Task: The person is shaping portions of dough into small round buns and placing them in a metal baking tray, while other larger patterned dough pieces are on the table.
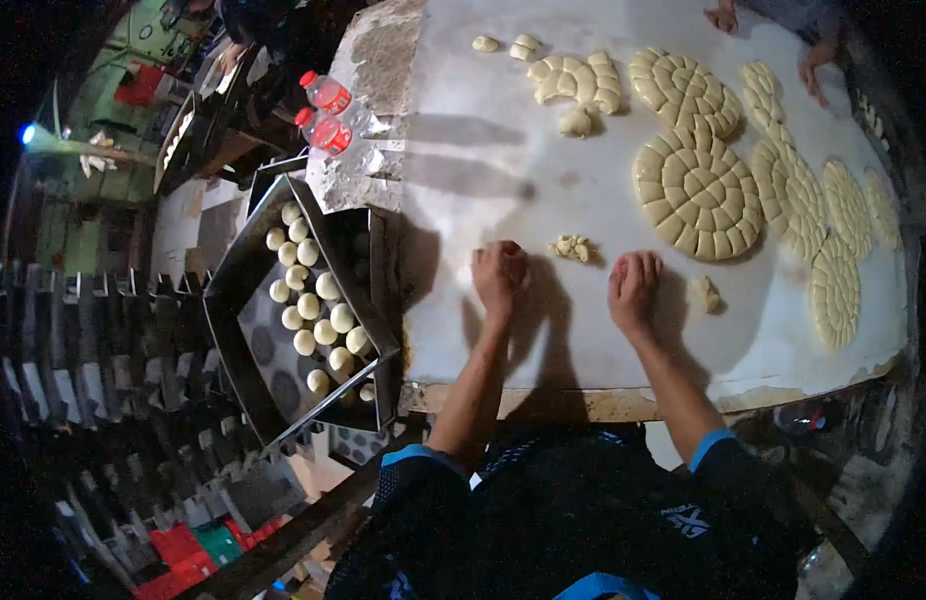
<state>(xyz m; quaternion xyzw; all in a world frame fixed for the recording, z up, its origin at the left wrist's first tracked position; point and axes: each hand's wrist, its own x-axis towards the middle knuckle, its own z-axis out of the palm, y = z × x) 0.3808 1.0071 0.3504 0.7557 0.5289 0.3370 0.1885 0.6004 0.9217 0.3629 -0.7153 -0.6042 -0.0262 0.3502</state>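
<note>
Shirt point(573, 510), hands point(500, 278) apparently curled, dough scrap point(574, 249) between

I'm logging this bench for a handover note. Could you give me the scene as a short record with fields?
left hand: curled on the pale table; grip contents hidden
right hand: curled on the table; grip contents hidden
between hands: a crumbly dough scrap
right of right hand: a small dough lump
table's right side: sectioned dough rounds
left: metal tray holding pale dough balls
beyond tray: two red-capped bottles
far right: another person's hand
</note>
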